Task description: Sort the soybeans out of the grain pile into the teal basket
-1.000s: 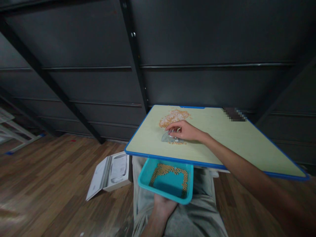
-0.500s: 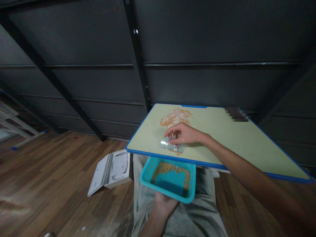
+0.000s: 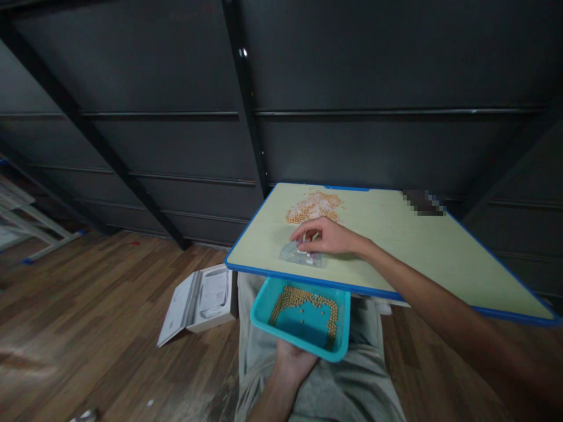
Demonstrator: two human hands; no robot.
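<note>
My right hand is closed on a clear plastic protractor, which is at the near left part of the pale green table. Just beyond my fingers lies a pile of round yellow beans mixed with white grains. My left hand supports a turquoise plastic tray from below, its fingers mostly hidden underneath. The tray is held just under the table's near edge. Yellow beans line the tray's back and sides, and a few lie loose on its middle.
The table has a blue rim. A dark pixelated object lies at its far right corner. An open white box sits on the wooden floor to the left. Dark panelled wall rises behind the table. A white metal frame stands far left.
The beans that lay by the protractor near the table's edge are gone from there. A few loose beans now show in the tray's middle. The protractor has shifted slightly left and away.
</note>
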